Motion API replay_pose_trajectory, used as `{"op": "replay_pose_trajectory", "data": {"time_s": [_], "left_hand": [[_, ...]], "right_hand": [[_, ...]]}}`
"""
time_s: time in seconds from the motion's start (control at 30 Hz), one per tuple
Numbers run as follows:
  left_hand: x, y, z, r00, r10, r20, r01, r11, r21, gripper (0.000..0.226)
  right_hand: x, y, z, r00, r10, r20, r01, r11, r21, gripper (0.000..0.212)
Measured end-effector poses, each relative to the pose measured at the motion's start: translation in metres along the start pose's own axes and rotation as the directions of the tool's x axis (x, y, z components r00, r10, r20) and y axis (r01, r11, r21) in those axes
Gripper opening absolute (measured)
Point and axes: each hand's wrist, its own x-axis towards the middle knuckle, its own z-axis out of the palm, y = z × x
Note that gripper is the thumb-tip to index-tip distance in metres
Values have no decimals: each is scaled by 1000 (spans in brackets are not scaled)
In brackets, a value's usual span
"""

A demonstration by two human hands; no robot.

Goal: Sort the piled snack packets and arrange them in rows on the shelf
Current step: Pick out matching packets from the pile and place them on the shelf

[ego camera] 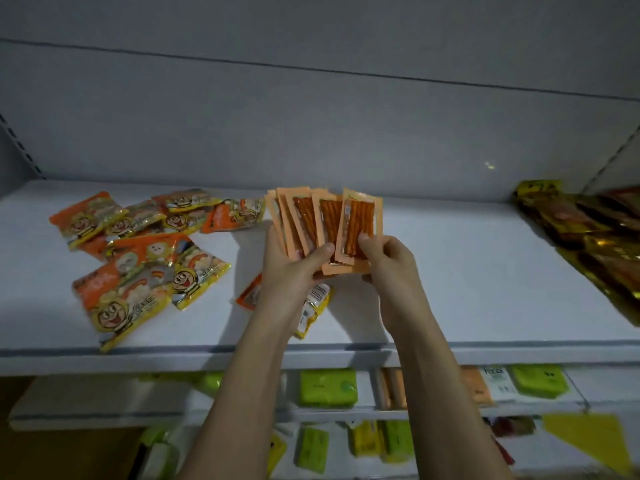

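Holding a fan of flat pale-orange packets [322, 223] above the white shelf [450, 271], each with a clear window showing reddish-orange sticks inside; no print legible on them. Left hand [294, 268] gripping the fan from below, thumb pressed across the fronts. Right hand [388, 261] pinching the rightmost packet [360, 226] at its lower edge, thumb on the window. Lying piled on the shelf to the left, orange-and-yellow cartoon-face packets [138, 258], overlapping, lettering too blurred to read. Under the left wrist, one more packet [311, 310] face down, barcode showing. At the far right, gold-and-brown packets [588, 237] stacked along the edge. On lower shelves, green boxes [327, 388], and a white label [495, 375] starting "Fo", rest unclear.
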Motion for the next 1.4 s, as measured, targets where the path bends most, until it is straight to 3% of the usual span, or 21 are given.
{"op": "replay_pose_trajectory", "data": {"time_s": [0.27, 0.53, 0.7, 0.97, 1.13, 1.4], "left_hand": [[-19, 26, 51, 993, 30, 114, -44, 990, 130, 45], [-98, -26, 223, 932, -141, 333, 123, 989, 76, 29], [-167, -65, 370, 799, -269, 538, 290, 956, 48, 36], [-240, -112, 573, 548, -357, 757, 446, 890, 96, 54], [-245, -160, 682, 495, -347, 796, 472, 877, 89, 53], [-217, -261, 873, 388, -398, 832, 542, 828, 143, 53]], "right_hand": [[-31, -30, -51, 994, -106, -26, 107, 993, 39, 22], [-77, -24, -249, 967, -94, -239, 94, 996, -10, 19], [-134, -35, -410, 886, -97, -454, 81, 995, -55, 21], [-168, -48, -608, 732, -261, -630, 81, 951, -300, 8], [-143, -34, -718, 637, -312, -705, 31, 924, -381, 16], [-71, -23, -911, 621, -228, -750, -40, 946, -321, 16]]}}
